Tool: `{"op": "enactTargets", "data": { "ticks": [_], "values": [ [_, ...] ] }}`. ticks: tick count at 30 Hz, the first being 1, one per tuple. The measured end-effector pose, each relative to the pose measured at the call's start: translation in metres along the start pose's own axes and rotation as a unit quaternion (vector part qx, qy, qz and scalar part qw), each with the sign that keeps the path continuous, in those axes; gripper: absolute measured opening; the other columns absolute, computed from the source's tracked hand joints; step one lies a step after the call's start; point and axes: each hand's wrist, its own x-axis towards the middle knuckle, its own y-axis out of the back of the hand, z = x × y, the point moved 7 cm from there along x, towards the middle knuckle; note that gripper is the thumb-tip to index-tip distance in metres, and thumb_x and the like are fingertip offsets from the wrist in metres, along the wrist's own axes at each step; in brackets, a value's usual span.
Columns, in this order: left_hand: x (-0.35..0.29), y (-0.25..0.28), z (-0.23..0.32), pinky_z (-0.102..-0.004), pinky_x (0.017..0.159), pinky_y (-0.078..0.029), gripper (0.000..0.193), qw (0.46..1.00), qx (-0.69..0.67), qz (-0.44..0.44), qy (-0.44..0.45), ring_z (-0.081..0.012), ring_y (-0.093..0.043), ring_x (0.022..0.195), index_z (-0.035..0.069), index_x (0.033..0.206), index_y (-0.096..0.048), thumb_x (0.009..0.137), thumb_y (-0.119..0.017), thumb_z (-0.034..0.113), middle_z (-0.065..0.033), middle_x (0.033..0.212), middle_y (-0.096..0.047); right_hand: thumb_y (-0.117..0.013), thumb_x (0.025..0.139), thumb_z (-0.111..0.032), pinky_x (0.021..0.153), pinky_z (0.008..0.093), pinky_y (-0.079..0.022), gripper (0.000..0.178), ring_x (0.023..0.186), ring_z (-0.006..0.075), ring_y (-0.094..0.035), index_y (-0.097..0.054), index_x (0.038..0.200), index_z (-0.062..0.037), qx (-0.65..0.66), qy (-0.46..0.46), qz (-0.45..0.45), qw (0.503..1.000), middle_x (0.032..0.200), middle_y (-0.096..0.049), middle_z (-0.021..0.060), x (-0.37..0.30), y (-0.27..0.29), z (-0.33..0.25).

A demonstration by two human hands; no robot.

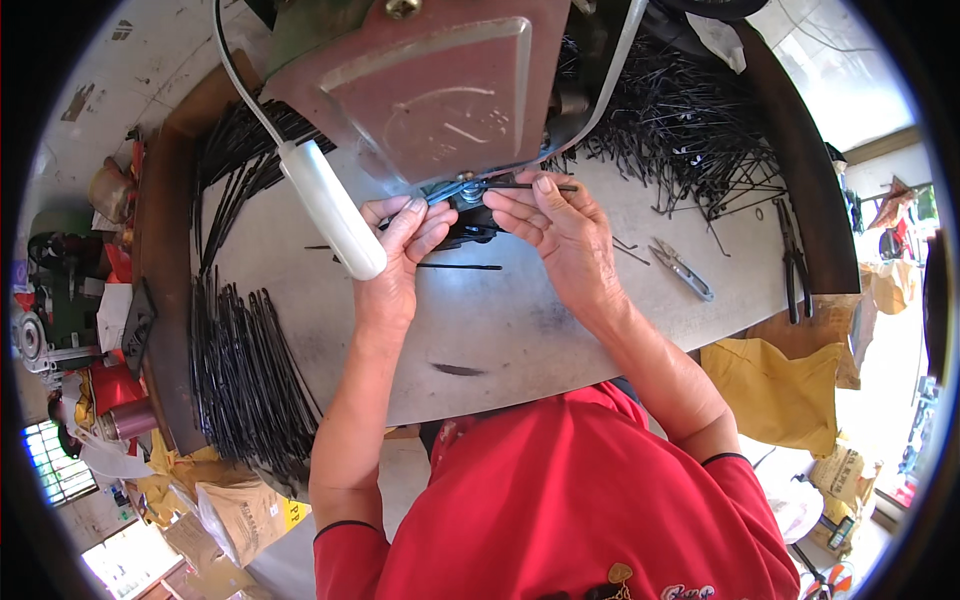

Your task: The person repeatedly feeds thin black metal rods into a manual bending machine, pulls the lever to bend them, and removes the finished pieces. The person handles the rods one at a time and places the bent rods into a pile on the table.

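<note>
Under the maroon cover (440, 100) of a machine, both my hands meet at its small working point (470, 190), which is lit bluish. My left hand (400, 235) is closed, thumb and fingers pinching a thin strip-like piece that shines blue under the light. My right hand (565, 225) pinches a thin black rod (525, 185) between thumb and forefinger, its inner end reaching the working point. Whether the two pieces are joined there is too small to tell. Just below lie a few dark pieces (468, 234) and a single black rod (460, 267) on the grey tabletop (500, 340).
A white lamp (335, 215) hangs close beside my left hand. Black rods lie bundled at the left (245, 370) and heaped at the far right (690, 130). Thread snips (682, 270) and long-handled pliers (792, 260) lie to the right, near the table's raised brown rim (825, 220).
</note>
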Motion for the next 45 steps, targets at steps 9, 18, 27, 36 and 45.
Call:
{"op": "enactTargets", "data": {
  "ticks": [9,18,27,36,45],
  "values": [
    [-0.005,-0.009,0.006,-0.0273,0.073,-0.059,0.016,0.999,0.034,0.010,-0.029,-0.0270,-0.069,0.085,-0.001,0.098,-0.048,0.089,-0.060,0.003,-0.0220,0.093,-0.065,-0.050,0.098,-0.021,0.090,0.0367,-0.053,0.028,0.102,0.0301,-0.064,-0.050,0.109,0.0044,0.001,0.008,0.002,1.000,0.106,-0.062,0.0223,0.002,0.000,-0.005],
    [0.000,-0.008,0.020,-0.0284,0.073,-0.058,0.020,0.994,0.104,-0.012,-0.012,-0.0279,-0.069,0.081,-0.005,0.101,-0.049,0.087,-0.061,0.003,-0.0244,0.092,-0.066,-0.051,0.097,-0.027,0.082,0.0357,-0.056,0.032,0.093,0.0292,-0.067,-0.052,0.107,0.0037,-0.023,-0.094,-0.004,0.995,0.101,-0.064,0.0205,0.014,0.004,-0.007],
    [0.009,-0.003,0.011,-0.0283,0.069,-0.059,0.035,0.996,0.088,0.025,0.008,-0.0264,-0.070,0.082,0.000,0.116,-0.047,0.085,-0.063,0.003,-0.0162,0.096,-0.066,-0.050,0.095,-0.020,0.069,0.0348,-0.059,0.020,0.079,0.0306,-0.069,-0.048,0.104,-0.0017,0.021,-0.050,-0.015,0.998,0.091,-0.065,0.0216,0.026,0.005,-0.024],
    [0.004,0.011,-0.001,-0.0309,0.089,-0.052,0.016,0.993,-0.095,0.057,0.036,-0.0162,-0.062,0.085,0.003,0.102,-0.060,0.093,-0.054,0.014,-0.0051,0.088,-0.063,-0.061,0.090,-0.024,0.061,0.0304,-0.052,0.022,0.073,0.0179,-0.069,-0.064,0.099,-0.0044,-0.473,0.110,0.037,0.874,0.077,-0.067,0.0111,-0.020,0.047,-0.089],
    [-0.020,0.002,0.005,-0.0174,0.061,-0.045,0.025,0.994,0.005,0.102,0.037,-0.0012,-0.045,0.059,0.010,0.112,-0.062,0.093,-0.060,0.026,0.0065,0.066,-0.046,-0.059,0.083,-0.011,0.063,0.0396,-0.049,0.013,0.075,0.0272,-0.065,-0.064,0.096,-0.0129,-0.864,0.182,0.196,0.426,0.085,-0.065,0.0055,-0.019,0.090,-0.183]
  ]
}}
